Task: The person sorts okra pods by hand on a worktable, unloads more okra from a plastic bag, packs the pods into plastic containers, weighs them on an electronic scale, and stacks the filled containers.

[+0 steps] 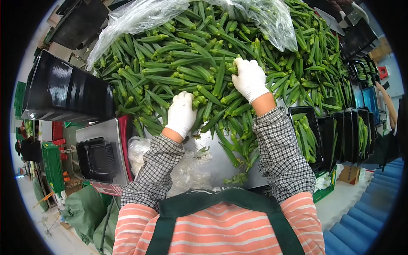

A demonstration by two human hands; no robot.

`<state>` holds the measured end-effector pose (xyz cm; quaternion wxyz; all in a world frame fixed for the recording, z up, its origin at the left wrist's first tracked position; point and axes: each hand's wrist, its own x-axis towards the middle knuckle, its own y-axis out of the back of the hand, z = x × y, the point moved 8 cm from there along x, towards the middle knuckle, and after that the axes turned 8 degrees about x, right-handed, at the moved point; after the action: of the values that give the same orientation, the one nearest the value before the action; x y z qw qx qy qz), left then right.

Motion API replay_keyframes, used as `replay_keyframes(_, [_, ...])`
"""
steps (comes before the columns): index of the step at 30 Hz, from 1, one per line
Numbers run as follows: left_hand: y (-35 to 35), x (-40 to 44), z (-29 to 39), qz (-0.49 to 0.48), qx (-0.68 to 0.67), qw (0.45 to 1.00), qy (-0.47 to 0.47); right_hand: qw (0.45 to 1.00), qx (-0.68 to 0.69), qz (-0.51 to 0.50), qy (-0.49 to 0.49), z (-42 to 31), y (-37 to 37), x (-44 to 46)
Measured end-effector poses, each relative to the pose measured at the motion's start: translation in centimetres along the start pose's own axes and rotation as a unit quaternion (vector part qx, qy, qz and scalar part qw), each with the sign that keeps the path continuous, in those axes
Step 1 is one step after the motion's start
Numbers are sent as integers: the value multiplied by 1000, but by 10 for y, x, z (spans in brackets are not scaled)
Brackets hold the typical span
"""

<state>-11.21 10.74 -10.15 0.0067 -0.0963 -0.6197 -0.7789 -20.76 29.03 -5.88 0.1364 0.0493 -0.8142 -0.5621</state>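
Observation:
A large heap of green okra (191, 70) covers the metal table (204, 142). My left hand (182, 114), in a white glove, is at the near edge of the heap, its fingers curled round okra whose stem ends show at its right side. My right hand (249, 78), also gloved in white, is farther forward and to the right, fingers closed on okra by their stem ends. Between the two hands lie loose okra pods. Clear plastic sheeting (140, 19) lies over the far side of the heap.
Stacked black trays (63, 89) stand at the left, above an empty black tray (97, 159). Black trays holding okra (305, 136) line the right side. Crumpled clear plastic (189, 172) lies near my body. Blue rollers (361, 216) are at the lower right.

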Motion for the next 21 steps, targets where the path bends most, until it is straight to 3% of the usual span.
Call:
replay_keyframes(4, [-7,0,-6,-25,45,998,35,996,33,-20,-80,14,12,-15])
replay_keyframes(7, [-6,2,-5,-36,73,995,57,954,263,75,-127,34,47,-38])
replay_keyframes(9, [-12,0,-9,-66,84,993,58,879,438,99,-159,52,47,-55])
replay_keyframes(11, [-20,-1,-15,-95,100,989,58,735,643,95,-192,57,29,-74])
replay_keyframes(12, [-19,-2,-17,-88,87,991,57,709,667,98,-207,64,16,-82])
replay_keyframes(14, [-9,-6,-19,-43,22,997,55,627,735,75,-249,58,3,-101])
replay_keyframes(15, [0,-7,-18,-20,-10,998,55,604,753,67,-251,59,-4,-108])
replay_keyframes(16, [-2,-12,-29,-77,-78,986,122,599,755,71,-258,57,-6,-116])
replay_keyframes(17, [6,-16,-37,-15,-91,989,119,593,756,75,-266,56,-8,-123])
replay_keyframes(20, [24,-24,-44,-40,-461,862,208,573,766,59,-284,50,-25,-137])
replay_keyframes(21, [22,-25,-41,-91,-476,844,230,585,758,44,-285,49,-36,-138])
